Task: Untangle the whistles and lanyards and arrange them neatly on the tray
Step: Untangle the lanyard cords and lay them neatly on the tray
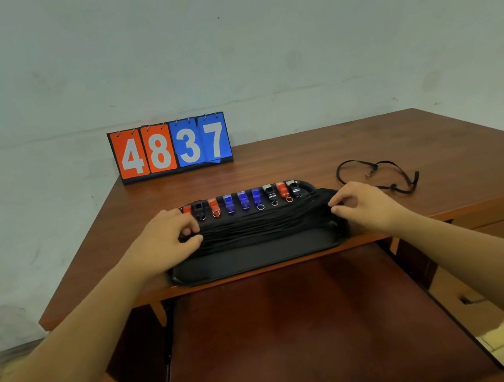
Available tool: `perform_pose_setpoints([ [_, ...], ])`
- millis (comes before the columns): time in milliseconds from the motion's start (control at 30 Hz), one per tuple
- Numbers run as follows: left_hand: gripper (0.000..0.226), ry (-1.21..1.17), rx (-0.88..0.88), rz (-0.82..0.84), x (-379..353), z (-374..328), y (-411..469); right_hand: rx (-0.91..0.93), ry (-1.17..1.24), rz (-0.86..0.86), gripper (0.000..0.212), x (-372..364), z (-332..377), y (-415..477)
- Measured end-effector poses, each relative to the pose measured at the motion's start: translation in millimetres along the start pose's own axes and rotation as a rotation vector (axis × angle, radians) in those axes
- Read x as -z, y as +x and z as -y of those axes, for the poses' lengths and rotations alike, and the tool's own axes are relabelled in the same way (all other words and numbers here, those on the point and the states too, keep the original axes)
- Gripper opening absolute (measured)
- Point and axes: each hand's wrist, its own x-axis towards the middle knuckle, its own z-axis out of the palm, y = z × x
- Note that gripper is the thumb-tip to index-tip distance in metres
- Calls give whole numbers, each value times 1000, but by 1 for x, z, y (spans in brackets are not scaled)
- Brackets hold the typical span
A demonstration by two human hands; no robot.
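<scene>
Both hands on the lanyards (262,225), black tray (254,257) at near edge of desk (304,153).
Left hand (166,236) grips the bundle's left end; right hand (364,206) pinches its right end. Whistles (242,200) in a row along the tray's far side, cords laid across the middle. One loose lanyard (379,175) on desk, right of tray. Scoreboard (170,147) at far edge reads 4837.

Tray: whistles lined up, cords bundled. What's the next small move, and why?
Probably free the right hand and fetch the loose lanyard beside the tray: it alone lies on the table, while whistles stand in a row and the cord bundle lies across the tray.
</scene>
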Motion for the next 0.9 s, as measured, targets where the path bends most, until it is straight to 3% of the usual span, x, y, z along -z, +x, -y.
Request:
perform_pose_setpoints([
  [233, 4, -225, -46, -98, -8, -76, 46, -251, -90, -88, 20, 28, -46, 5],
  [367, 8, -279, -103, -75, -21, -123, 78, -345, -184, -102, 42, 35, -72, 12],
  [467, 10, -296, -132, -28, -32, -151, 99, -448, -324, -16, 53, 35, -88, 20],
  [567, 10, -319, -152, 6, -40, -169, 113, -444, -390, 7, 41, 30, -101, 23],
  [667, 9, -337, -169, 40, -47, -181, 123, -424, -270, -79, 21, 26, -107, 25],
  [833, 7, -376, -182, 87, -54, -191, 131, -400, -167, -18, 11, 33, -102, 25],
  [900, 7, -403, -175, 81, -55, -195, 133, -372, -28, -117, 13, 40, -94, 26],
])
